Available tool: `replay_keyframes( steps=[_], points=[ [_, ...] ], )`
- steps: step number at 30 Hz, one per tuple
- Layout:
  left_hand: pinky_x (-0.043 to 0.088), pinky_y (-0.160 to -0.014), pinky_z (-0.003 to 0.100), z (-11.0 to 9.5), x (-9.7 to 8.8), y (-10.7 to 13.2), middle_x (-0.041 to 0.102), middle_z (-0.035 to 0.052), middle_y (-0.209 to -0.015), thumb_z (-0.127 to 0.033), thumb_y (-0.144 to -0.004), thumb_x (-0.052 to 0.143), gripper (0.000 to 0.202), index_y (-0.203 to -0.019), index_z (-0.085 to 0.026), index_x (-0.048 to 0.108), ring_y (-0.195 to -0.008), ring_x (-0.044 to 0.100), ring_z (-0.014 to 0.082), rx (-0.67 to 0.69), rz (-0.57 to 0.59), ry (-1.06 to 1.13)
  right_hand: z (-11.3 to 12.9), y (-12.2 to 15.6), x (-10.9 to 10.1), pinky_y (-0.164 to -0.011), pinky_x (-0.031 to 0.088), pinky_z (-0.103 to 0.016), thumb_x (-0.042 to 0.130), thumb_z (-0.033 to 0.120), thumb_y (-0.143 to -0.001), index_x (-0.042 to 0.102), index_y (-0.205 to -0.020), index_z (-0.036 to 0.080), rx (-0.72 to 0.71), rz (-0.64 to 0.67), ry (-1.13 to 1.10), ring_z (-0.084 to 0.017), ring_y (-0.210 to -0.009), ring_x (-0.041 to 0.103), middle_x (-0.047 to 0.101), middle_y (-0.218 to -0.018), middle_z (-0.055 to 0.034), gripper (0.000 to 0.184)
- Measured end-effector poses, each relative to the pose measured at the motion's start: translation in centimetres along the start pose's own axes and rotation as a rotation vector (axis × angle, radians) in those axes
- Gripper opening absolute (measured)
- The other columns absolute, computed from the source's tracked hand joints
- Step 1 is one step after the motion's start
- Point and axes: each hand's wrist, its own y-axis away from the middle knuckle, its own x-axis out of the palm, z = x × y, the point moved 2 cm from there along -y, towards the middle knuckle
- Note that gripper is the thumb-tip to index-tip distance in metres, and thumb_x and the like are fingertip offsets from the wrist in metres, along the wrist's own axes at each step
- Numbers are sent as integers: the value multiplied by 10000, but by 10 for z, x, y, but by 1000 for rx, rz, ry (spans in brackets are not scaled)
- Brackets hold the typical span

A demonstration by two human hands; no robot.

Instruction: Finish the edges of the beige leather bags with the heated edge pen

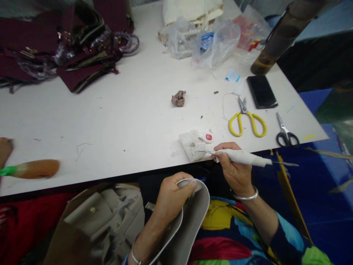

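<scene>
Grey flap [193, 213] is hanging below the tabletop [124, 121] near edge, my left hand [171, 197] pinching its rim. My right hand [234, 171] is clamping the taped tool [245, 157], tip dabbing the white wad [191, 144] at that edge. Pushing too hard & I'm risking knocking it off.

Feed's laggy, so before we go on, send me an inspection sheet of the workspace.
Surface: white table, a few specks and threads.
Job's things: grey flap; white-wrapped tool, tip at white wad on the table edge.
Clutter: yellow scissors, black scissors, phone, brown lump, plastic bags, maroon bags.
Grippers: left hand grips the flap's rim; right hand holds the tool.
Cables: nothing seen.
Surroundings: beige bags in the lap; another person's hand at the left edge.
</scene>
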Motion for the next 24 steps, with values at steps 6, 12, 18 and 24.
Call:
replay_keyframes(
  steps=[6, 12, 18, 24],
  points=[
    [445, -604, 257, -8, 3, 4, 698, 31, -684, -335, -759, 746, 185, -797, -155, 769, -636, 591, 171, 10, 68, -19, 5, 8, -3, -554, 471, -268, 652, 470, -1012, 668, -905, 193, 174, 258, -248, -147, -568, 615, 656, -638, 8, 298],
    [440, -600, 254, -9, 8, 7, 690, 21, -672, -323, -753, 758, 165, -793, -163, 770, -623, 578, 166, 27, 73, -39, 0, 17, -2, -552, 469, -258, 660, 491, -990, 655, -851, 184, 242, 314, -261, -137, -548, 592, 632, -611, 15, 337],
    [428, -589, 247, -9, 13, 9, 681, 11, -663, -318, -736, 762, 160, -790, -168, 769, -605, 563, 155, 47, 77, -33, -4, 24, -3, -587, 473, -262, 670, 460, -983, 660, -876, 184, 260, 364, -236, -139, -582, 593, 625, -642, 19, 296],
    [416, -603, 253, -9, 17, 12, 655, 6, -626, -337, -747, 750, 178, -752, -159, 744, -599, 547, 150, 47, 120, 27, -2, 23, -7, -560, 428, -254, 630, 390, -991, 643, -828, 189, 218, 421, -191, -123, -554, 529, 566, -614, 35, 259]
  ],
)
